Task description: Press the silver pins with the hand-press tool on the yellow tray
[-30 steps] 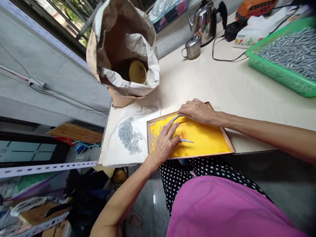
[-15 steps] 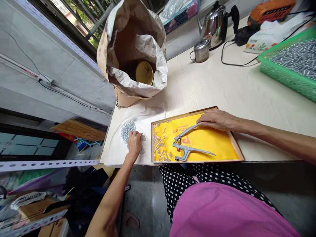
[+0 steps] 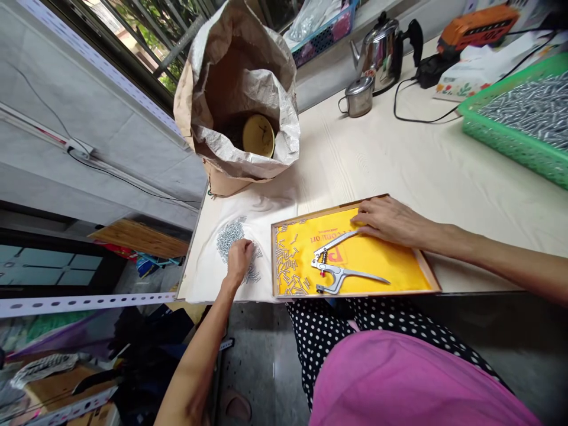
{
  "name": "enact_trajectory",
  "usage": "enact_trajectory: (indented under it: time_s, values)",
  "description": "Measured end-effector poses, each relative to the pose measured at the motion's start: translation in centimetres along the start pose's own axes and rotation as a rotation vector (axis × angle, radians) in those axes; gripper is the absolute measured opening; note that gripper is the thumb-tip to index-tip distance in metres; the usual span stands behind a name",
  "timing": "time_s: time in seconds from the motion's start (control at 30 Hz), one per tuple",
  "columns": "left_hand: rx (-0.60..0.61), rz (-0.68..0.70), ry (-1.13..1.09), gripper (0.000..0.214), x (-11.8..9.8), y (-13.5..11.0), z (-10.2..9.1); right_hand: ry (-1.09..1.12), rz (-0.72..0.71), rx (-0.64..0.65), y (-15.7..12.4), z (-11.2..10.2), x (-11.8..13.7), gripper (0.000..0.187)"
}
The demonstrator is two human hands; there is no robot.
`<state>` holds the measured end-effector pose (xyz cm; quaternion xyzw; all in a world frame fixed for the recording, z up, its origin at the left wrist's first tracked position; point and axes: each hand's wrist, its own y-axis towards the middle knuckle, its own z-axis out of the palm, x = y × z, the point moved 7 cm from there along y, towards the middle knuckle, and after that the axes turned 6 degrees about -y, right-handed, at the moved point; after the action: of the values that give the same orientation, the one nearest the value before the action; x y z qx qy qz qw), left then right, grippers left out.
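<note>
My left hand (image 3: 240, 260) is closed in a pinch at the right side of a heap of small metal pins (image 3: 229, 235) on a white cloth (image 3: 199, 269); what its fingertips hold is hidden. To the right lies a shallow tray (image 3: 331, 212) lined with a yellow sheet. In it rest hand pliers (image 3: 341, 273) with grey metal handles spread apart, jaws to the left. My right hand (image 3: 388, 220) lies over the tray, fingers slightly apart, the lower fingertip close to the upper handle's end. Loose pins (image 3: 287, 266) are scattered along the tray's left end.
Behind the heap stands a tall open sack (image 3: 248, 168) with a yellow round container (image 3: 258, 136) inside. A green basket (image 3: 510, 139) of metal pieces sits at the right. Farther back are a metal cup (image 3: 359, 99), a kettle (image 3: 382, 53) and a black cable (image 3: 417, 120).
The upper handle of the pliers has come down slightly, and my right hand's grip on it looks loosened. My left hand has shifted a little and stays at the heap.
</note>
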<state>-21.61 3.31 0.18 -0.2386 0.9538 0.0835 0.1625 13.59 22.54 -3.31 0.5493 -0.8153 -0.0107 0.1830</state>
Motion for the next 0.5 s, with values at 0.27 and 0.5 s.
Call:
enact_trajectory:
  time_s: [0.27, 0.5]
  values:
    - [-0.151, -0.382, -0.896, 0.034, -1.2, -3.5, 0.7, 0.651, -0.026, -0.081, 12.4, -0.4, 12.6, 0.022]
    - [-0.135, -0.522, -1.249, 0.046, -2.5, -8.9, 2.1, 0.971, 0.112, 0.168, 15.4, 8.1, 19.6, 0.015]
